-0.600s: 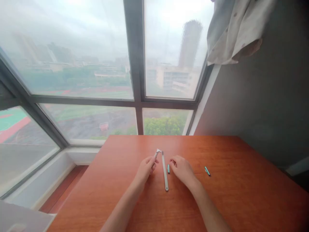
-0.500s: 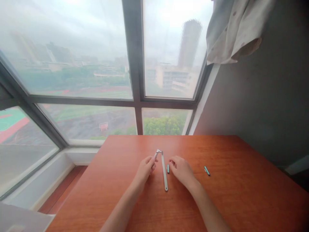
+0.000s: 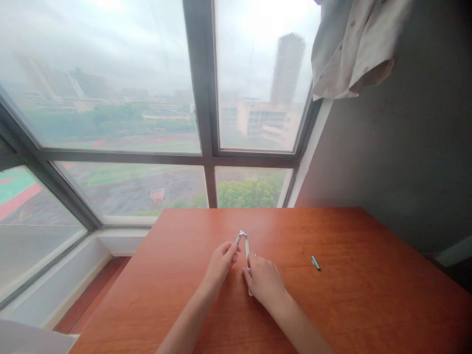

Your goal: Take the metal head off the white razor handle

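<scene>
A thin silver hinged tool [image 3: 245, 244] lies on the reddish wooden table [image 3: 350, 305], its two arms joined at the far end. My left hand [image 3: 221, 265] pinches the shorter left arm near the joint. My right hand [image 3: 262, 280] lies curled over the long arm's middle, covering most of it and most of a small teal stick beside it. A second small teal stick [image 3: 315, 262] lies alone on the table to the right of my right hand.
A big window [image 3: 199, 98] with dark frames rises just behind the table's far edge. A grey wall [image 3: 398, 147] runs along the right side, with pale cloth [image 3: 354, 44] hanging high on it. The floor drops away left of the table.
My right hand has slid left onto the long arm of the silver tool, now covering it and the nearer teal stick. My left hand stays on the short arm.
</scene>
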Tool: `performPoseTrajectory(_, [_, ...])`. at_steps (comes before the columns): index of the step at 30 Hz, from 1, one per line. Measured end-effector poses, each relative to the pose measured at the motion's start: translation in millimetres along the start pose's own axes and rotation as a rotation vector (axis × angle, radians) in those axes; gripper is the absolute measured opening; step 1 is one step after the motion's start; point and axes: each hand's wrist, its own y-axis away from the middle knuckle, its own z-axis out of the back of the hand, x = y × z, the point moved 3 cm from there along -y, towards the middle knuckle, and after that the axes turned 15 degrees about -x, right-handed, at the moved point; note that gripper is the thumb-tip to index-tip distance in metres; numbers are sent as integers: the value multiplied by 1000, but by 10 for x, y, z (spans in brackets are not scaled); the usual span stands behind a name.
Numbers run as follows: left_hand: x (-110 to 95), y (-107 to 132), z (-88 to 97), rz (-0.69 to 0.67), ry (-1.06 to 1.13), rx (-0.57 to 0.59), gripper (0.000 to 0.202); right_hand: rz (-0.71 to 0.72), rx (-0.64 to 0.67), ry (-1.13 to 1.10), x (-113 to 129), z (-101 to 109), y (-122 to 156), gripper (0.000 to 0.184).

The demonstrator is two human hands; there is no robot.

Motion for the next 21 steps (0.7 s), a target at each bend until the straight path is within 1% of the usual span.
performPoseTrajectory(3, [-16,12,9,-7,-2,-7,41,-19,12,-6,32,-20,32,17])
performPoseTrajectory(6, [-25,15,18,2,9,-15,41,-32,4,-72,46,-62,37,18])
performPoseTrajectory(9, [-39,14,21,16,49,-35,41,-42,-48,-174,9,-64,-7,31])
performPoseTrajectory(11, [-59,20,20,22,95,-52,41,-52,-113,-244,-57,-23,-58,44])
performPoseTrajectory(12, [-71,26,18,23,119,-58,40,-65,-144,-281,-101,4,-85,47])
performPoseTrajectory(13, [-84,33,15,24,139,-60,39,-79,-167,-320,-150,30,-112,45])
performPoseTrajectory(16, [-122,60,1,24,178,-50,37,-129,-205,-498,-291,79,-182,29])
performPoseTrajectory(19, [-147,82,-11,30,203,-33,37,-212,-238,-708,-394,71,-227,24])
performPoseTrajectory(21, [-156,90,-14,40,220,-28,37,-246,-262,-818,-421,57,-242,21])
